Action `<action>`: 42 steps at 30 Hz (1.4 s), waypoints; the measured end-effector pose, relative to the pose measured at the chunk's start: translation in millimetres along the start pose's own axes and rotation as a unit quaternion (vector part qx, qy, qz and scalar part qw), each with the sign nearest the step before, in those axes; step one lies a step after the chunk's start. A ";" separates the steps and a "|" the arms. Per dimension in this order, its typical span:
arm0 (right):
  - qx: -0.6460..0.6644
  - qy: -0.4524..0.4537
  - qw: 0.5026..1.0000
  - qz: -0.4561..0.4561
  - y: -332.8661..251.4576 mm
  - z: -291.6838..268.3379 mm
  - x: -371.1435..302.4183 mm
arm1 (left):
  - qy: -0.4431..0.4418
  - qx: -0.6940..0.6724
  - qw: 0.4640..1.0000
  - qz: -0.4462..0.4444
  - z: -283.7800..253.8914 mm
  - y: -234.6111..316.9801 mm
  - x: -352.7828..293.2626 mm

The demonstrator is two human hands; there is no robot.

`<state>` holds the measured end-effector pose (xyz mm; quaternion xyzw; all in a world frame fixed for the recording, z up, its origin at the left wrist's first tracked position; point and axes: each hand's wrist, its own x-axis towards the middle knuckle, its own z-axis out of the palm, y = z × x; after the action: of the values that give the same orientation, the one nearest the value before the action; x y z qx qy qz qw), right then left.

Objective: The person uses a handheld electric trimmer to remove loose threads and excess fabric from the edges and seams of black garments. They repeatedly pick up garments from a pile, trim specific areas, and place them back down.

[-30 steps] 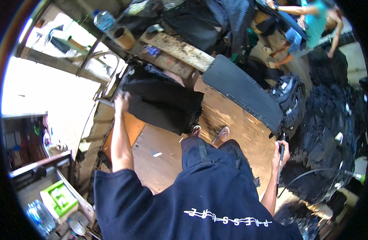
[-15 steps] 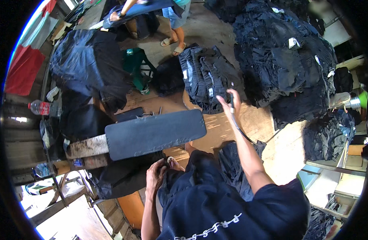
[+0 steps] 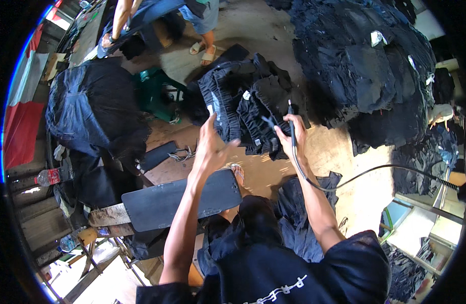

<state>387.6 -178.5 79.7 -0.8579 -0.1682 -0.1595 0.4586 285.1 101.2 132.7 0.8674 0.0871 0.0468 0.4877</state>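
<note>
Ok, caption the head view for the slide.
Right hand holding a corded black tool, left hand by piled dark garments.

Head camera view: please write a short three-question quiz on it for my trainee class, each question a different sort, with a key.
1. Multiple choice. What does the right hand hold?
A) a sandal
B) a pen-shaped tool
C) a bottle

2. True or false: in the picture, the left forearm passes in front of the dark board.

3. Fill in the blank: the tool's cable curves away toward the picture's ____ side.

Key: 1. B; 2. true; 3. right
</note>
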 end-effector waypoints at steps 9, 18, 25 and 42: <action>-0.038 -0.067 0.997 0.020 -71.6 -68.0 -116.6 | -0.127 0.048 0.985 0.110 82.7 -8.4 43.5; 0.107 -0.163 0.981 -0.005 -213.5 -9.4 -247.6 | -0.010 0.092 0.996 0.022 -19.4 -71.1 -119.5; 0.199 -0.288 0.922 -0.165 -332.8 130.6 -265.0 | 0.095 0.133 0.984 -0.064 -150.2 -138.2 -205.9; 0.278 -0.325 0.898 -0.106 -365.8 110.4 -322.7 | 0.202 0.015 0.978 0.044 -175.2 -148.9 -287.4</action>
<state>-46.3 59.6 151.5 -0.6770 -0.4352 0.1334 0.5783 -41.5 267.2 97.7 0.8503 0.1465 0.2410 0.4443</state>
